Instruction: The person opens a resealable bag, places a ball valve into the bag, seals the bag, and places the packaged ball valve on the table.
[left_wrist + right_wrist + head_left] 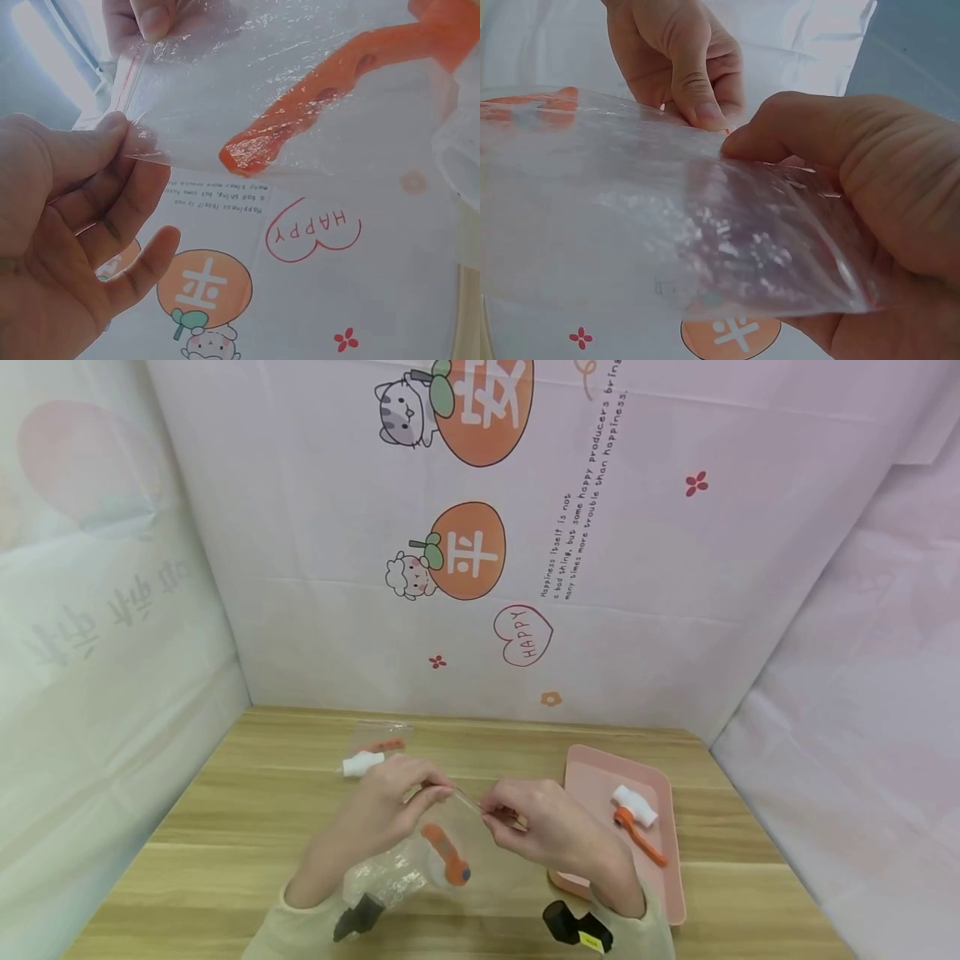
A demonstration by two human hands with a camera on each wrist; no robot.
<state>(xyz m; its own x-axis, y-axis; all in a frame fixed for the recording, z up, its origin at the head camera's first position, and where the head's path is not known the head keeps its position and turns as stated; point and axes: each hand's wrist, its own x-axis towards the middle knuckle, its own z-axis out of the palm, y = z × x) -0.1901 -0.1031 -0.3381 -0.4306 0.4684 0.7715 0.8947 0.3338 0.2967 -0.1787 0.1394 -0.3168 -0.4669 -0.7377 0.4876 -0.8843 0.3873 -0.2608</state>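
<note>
Between both hands hangs a clear zip bag (195,97) with a red line along its seal. My left hand (390,802) pinches the bag's top edge between thumb and forefinger, its other fingers loosely bent. Close by, my right hand (551,822) pinches the same edge with thumb and fingers. Inside the bag lie an orange lever handle (300,112) with finger grooves and a white pipe fitting (461,154), partly cut off in the left wrist view. From the head, the handle (446,852) shows below the hands, through the plastic.
A pink tray (581,768) at the right holds another white fitting (634,806) and an orange handle (645,843). Back left, a second clear bag (382,728) lies near orange pieces (386,745) and a white fitting (363,765). Printed cloth walls surround the wooden table (225,827).
</note>
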